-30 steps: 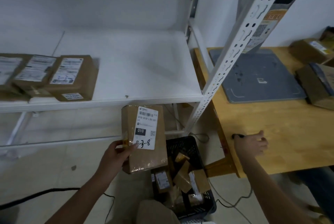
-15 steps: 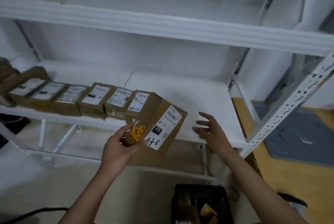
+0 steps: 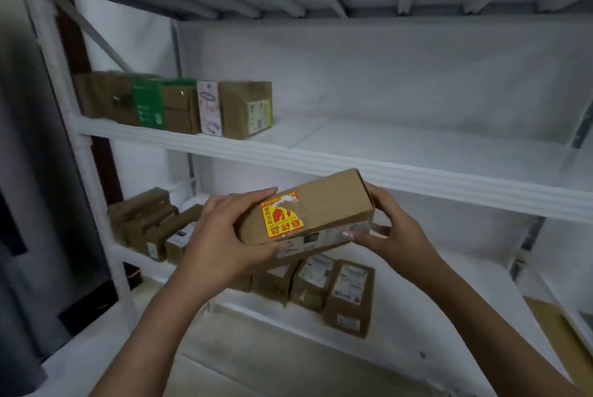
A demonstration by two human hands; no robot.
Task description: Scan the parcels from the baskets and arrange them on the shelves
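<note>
At the centre of the frame, a brown cardboard parcel with a yellow-and-red sticker (image 3: 306, 212) is grasped at both ends — left hand (image 3: 221, 242), right hand (image 3: 390, 231) — before the white metal middle shelf (image 3: 417, 153). A tilted placement could be caused by its raised right end, so a slip off the shelf lip is risked.

Dark panel (image 3: 22, 172) at left, pale floor (image 3: 272, 361), wooden tabletop corner (image 3: 555, 329)

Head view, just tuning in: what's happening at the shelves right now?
A person holds one brown parcel in mid-air with both hands, the left hand gripping its left end, the right hand its right end. It hangs before the white rack, not yet set down. A few boxes stand at the left of the middle shelf; a row of parcels lies on the lower shelf.
</note>
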